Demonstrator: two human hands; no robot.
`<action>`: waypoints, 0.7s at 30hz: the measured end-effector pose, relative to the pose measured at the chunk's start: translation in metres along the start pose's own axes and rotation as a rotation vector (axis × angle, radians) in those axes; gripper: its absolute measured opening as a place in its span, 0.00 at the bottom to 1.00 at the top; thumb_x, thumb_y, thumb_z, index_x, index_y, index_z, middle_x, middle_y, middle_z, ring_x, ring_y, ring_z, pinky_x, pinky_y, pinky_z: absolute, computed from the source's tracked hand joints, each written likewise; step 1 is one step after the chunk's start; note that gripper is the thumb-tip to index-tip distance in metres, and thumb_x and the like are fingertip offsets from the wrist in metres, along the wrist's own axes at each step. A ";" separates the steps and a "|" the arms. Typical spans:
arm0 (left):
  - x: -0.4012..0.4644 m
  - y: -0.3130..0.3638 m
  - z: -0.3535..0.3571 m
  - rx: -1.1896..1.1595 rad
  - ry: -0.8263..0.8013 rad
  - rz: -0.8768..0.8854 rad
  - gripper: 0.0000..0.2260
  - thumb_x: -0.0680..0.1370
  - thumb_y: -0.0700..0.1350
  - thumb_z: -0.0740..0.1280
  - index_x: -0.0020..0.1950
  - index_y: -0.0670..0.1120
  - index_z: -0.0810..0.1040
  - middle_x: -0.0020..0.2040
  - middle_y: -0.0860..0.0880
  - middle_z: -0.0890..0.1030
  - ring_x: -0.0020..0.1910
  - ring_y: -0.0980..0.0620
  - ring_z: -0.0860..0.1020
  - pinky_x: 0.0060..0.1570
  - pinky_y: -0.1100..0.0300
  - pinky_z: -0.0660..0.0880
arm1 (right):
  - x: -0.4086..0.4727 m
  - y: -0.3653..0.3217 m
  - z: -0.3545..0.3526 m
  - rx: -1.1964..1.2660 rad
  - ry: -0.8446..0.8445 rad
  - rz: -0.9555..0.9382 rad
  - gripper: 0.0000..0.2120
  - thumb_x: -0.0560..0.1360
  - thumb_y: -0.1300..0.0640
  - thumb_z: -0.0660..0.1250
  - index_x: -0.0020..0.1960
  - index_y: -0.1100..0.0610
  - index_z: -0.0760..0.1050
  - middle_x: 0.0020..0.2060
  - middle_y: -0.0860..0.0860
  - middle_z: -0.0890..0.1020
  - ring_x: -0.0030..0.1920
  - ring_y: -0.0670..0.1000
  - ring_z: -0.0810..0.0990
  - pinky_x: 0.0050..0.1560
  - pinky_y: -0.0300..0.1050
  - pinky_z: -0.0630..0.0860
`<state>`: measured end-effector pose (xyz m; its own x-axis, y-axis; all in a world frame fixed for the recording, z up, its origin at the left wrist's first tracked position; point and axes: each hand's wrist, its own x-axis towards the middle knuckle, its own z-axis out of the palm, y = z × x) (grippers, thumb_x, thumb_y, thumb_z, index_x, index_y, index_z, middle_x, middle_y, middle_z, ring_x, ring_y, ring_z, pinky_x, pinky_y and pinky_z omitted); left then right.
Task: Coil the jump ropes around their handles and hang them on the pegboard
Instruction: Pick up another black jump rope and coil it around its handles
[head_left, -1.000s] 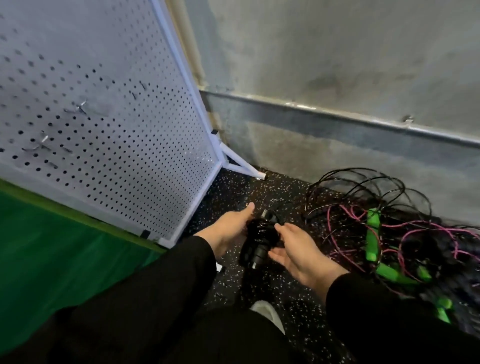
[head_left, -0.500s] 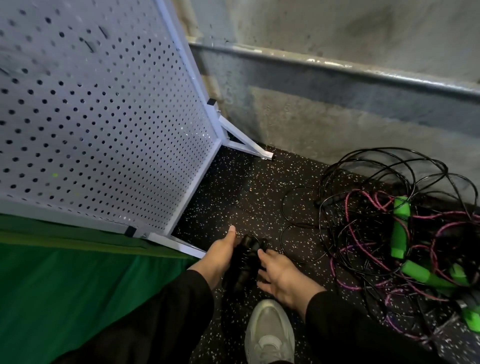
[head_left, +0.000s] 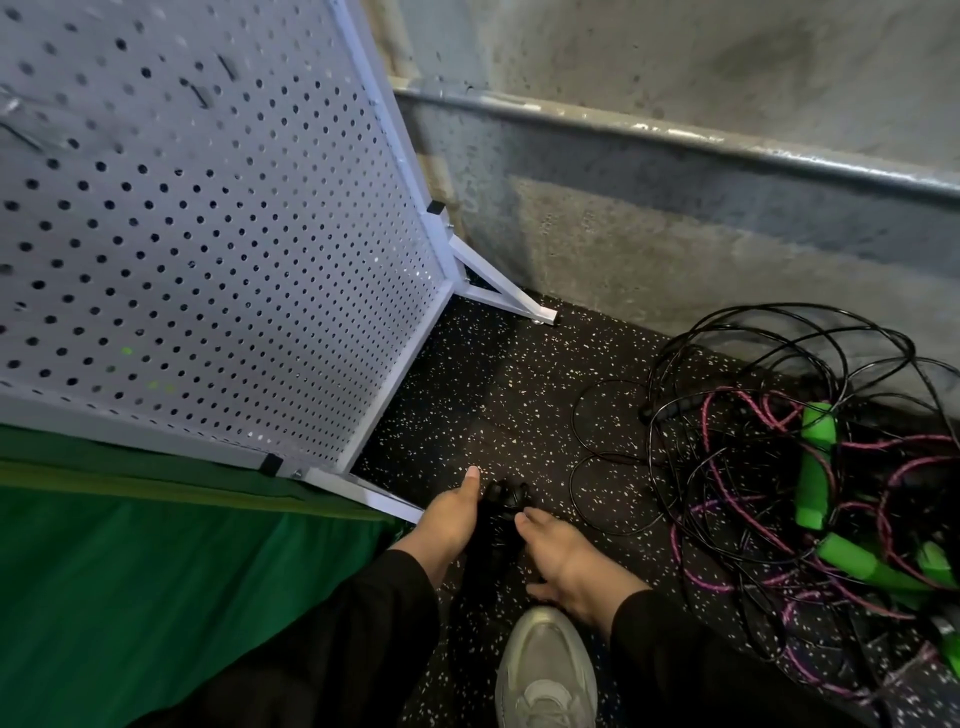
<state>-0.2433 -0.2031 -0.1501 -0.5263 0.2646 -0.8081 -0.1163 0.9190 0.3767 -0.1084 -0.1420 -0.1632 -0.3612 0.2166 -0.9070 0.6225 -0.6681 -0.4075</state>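
Observation:
Low over the speckled floor, my left hand (head_left: 451, 517) and my right hand (head_left: 563, 564) hold a black coiled jump rope bundle (head_left: 501, 512) between them, thumbs along its top. The white pegboard (head_left: 208, 234) stands on its frame at the left, with a few dark hooks near its top edge. A tangled pile of loose jump ropes (head_left: 779, 467) lies on the floor at the right: thin black cords, pink-and-black ropes and green handles (head_left: 815, 462).
A green mat (head_left: 130, 571) lies under the pegboard's left side. The pegboard's white foot (head_left: 511, 299) juts toward the concrete wall (head_left: 675, 218). My grey shoe (head_left: 545, 670) is just below my hands. Black speckled flooring (head_left: 493, 395) lies between pegboard and pile.
The view has tilted down and my hands with the black bundle have sunk lower in the frame, close to my shoe. The pegboard hooks have slid toward the top edge.

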 end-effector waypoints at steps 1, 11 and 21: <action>-0.001 -0.001 -0.001 -0.008 0.007 0.005 0.31 0.85 0.61 0.50 0.66 0.38 0.78 0.61 0.40 0.81 0.62 0.42 0.78 0.60 0.55 0.72 | 0.001 0.000 -0.002 -0.037 0.016 -0.010 0.23 0.85 0.45 0.56 0.79 0.45 0.61 0.75 0.50 0.69 0.65 0.52 0.71 0.60 0.53 0.78; -0.032 0.048 -0.018 -0.056 -0.042 0.213 0.19 0.84 0.57 0.60 0.56 0.43 0.80 0.45 0.48 0.82 0.45 0.48 0.79 0.51 0.53 0.75 | -0.038 -0.014 -0.025 -0.061 -0.026 -0.083 0.24 0.84 0.43 0.57 0.78 0.44 0.62 0.72 0.48 0.71 0.63 0.49 0.73 0.52 0.48 0.79; -0.162 0.223 0.032 0.389 -0.194 0.679 0.16 0.85 0.54 0.61 0.56 0.42 0.78 0.52 0.43 0.84 0.47 0.43 0.84 0.44 0.55 0.78 | -0.161 -0.049 -0.171 -0.124 0.334 -0.433 0.17 0.85 0.52 0.58 0.63 0.65 0.75 0.58 0.68 0.80 0.44 0.54 0.77 0.41 0.49 0.75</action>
<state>-0.1567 -0.0314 0.0500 -0.2165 0.8152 -0.5372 0.4971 0.5656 0.6580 0.0381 -0.0225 -0.0151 -0.3749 0.6800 -0.6301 0.5504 -0.3837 -0.7415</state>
